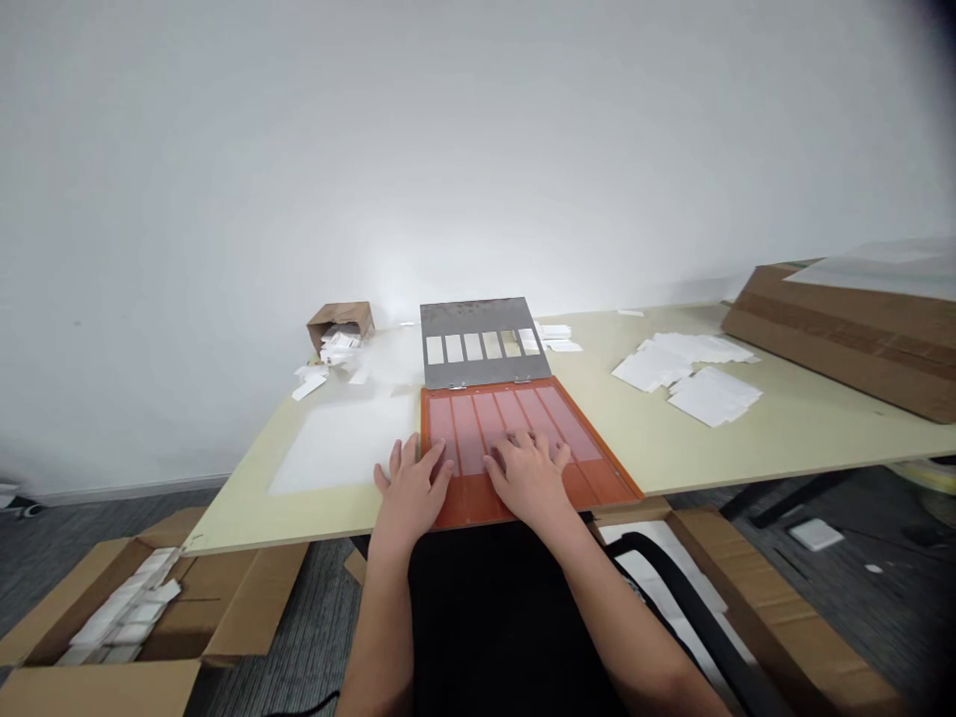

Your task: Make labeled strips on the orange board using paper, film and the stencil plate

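Observation:
In front of me an orange board (470, 498) with several parallel slots lies flat at the table's front edge. A translucent sheet seems to cover its upper part. Hinged to its far side, a grey metal plate (478, 315) with a row of rectangular windows is folded back. My left hand (410, 488) rests over the board's left edge, its fingers spread. On the board's middle lies my right hand (529, 476), fingers stretched out and slightly bent. Neither hand shows anything held. Left of the board is a stack of translucent sheets (344, 438).
A small cardboard box (362, 314) with white strips lies at the back left. White card pieces (715, 395) are spread on the right, beside a large carton (843, 339). Open cardboard boxes stand on the floor at left (258, 607) and right (769, 588).

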